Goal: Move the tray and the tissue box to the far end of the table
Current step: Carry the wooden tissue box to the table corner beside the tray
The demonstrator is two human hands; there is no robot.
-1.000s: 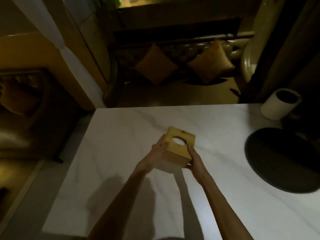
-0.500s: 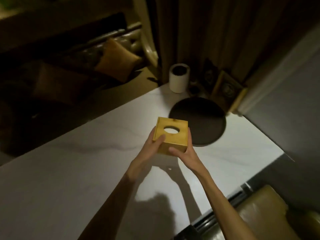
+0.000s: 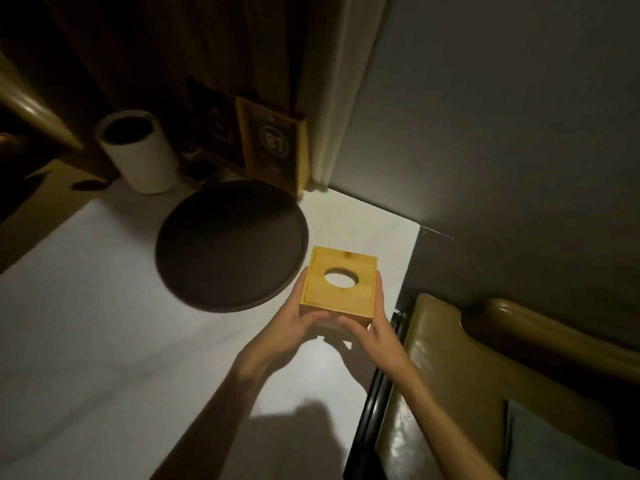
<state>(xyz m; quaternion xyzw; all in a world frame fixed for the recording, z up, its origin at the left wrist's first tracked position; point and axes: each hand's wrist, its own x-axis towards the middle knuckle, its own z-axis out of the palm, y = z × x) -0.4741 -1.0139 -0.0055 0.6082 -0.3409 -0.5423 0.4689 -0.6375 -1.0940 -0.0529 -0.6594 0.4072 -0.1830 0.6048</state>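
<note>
A square wooden tissue box with a round hole in its lid is held between both hands, slightly above the white marble table. My left hand grips its left side and my right hand grips its right side and front corner. A round dark tray lies flat on the table just left of the box, near the wall end.
A white cylindrical holder and a framed sign marked B7 stand behind the tray against a curtain. A grey wall rises to the right. A padded bench seat runs along the table's right edge.
Both hands have carried the tissue box across the table toward the wall end, from left of the tray to its right side. My view has turned to follow it.
</note>
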